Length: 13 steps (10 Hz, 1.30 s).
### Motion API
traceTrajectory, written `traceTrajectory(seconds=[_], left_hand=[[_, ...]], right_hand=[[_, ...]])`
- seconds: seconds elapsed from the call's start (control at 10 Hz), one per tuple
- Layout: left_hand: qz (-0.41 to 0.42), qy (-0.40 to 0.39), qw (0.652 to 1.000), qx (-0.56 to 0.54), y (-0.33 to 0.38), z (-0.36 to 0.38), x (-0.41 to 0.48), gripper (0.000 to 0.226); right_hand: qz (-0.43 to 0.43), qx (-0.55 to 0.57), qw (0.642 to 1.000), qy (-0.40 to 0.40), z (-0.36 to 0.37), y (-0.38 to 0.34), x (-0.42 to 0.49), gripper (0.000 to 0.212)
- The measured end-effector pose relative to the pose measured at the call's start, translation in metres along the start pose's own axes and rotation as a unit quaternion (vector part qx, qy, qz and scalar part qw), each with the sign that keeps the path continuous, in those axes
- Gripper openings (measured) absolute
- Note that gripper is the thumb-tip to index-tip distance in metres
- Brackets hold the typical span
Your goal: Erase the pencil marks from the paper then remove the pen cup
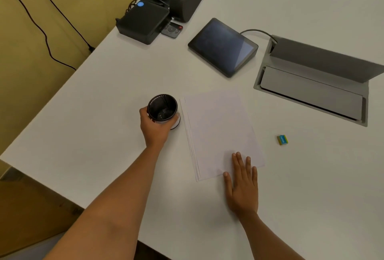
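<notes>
Right hand (242,185) flat on the paper (220,133).
Left hand (154,127) grips the black pen cup (162,107), just beside the paper's left edge.

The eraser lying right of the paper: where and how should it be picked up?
Pinch the eraser across its long sides from above: it is a small block lying flat on the table, clear all round. The right hand, resting open on the paper, is nearer.

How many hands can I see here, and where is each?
2. The left hand grips the pen cup beside the paper; the right hand lies flat across the paper's near edge. None hidden.
</notes>
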<state>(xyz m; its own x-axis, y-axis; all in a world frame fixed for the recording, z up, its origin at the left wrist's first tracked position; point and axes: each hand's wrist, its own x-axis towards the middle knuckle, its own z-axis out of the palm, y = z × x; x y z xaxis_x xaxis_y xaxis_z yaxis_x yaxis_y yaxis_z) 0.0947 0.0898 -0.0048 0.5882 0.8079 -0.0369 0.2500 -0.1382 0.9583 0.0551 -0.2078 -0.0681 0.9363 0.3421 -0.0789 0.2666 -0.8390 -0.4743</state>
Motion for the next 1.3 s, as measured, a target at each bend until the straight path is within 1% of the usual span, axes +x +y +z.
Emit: traceTrajectory(seconds=[0.2, 0.4, 0.5, 0.6, 0.7, 0.8, 0.9, 1.0, 1.1, 1.2, 1.3], left_hand=[[0.011, 0.008, 1.0, -0.002, -0.014, 0.015, 0.01, 0.077], [0.023, 0.005, 1.0, -0.004, -0.022, 0.018, 0.013, 0.082], [0.009, -0.006, 1.0, -0.004, -0.026, 0.021, 0.009, 0.086], [-0.046, -0.004, 0.998, 0.03, -0.044, 0.021, -0.02, 0.096], [-0.052, 0.006, 0.993, 0.108, -0.054, 0.02, -0.055, 0.099], [-0.038, -0.012, 0.981, 0.19, -0.059, 0.022, -0.112, 0.09], [-0.024, -0.055, 0.963, 0.263, -0.065, 0.019, -0.142, 0.082], [0.02, -0.156, 0.903, 0.401, -0.074, 0.005, -0.162, 0.075], [0.023, -0.189, 0.884, 0.428, -0.066, -0.005, -0.154, 0.075], [0.047, -0.191, 0.877, 0.439, -0.048, -0.012, -0.14, 0.083], [0.092, -0.172, 0.882, 0.429, -0.038, -0.019, -0.136, 0.08]], right_hand=[[0.0, -0.015, 1.0, -0.018, 0.002, 0.001, 0.002, 0.061], [0.004, -0.018, 1.0, -0.016, 0.002, 0.001, 0.002, 0.06], [0.003, -0.017, 1.0, -0.015, 0.002, 0.001, 0.002, 0.06], [0.005, -0.015, 1.0, -0.013, 0.002, 0.001, 0.002, 0.06], [0.0, -0.011, 1.0, -0.01, 0.002, 0.001, 0.002, 0.06], [0.001, -0.012, 1.0, -0.002, 0.003, 0.001, 0.001, 0.06], [0.001, -0.016, 1.0, -0.009, 0.003, 0.001, 0.003, 0.06], [0.004, -0.045, 0.998, -0.035, 0.002, 0.001, 0.001, 0.061], [-0.004, -0.044, 0.998, -0.049, -0.004, 0.001, -0.001, 0.065], [-0.024, 0.02, 0.997, -0.065, -0.014, -0.006, -0.002, 0.075], [-0.021, 0.109, 0.991, -0.077, -0.026, -0.019, -0.002, 0.077]])
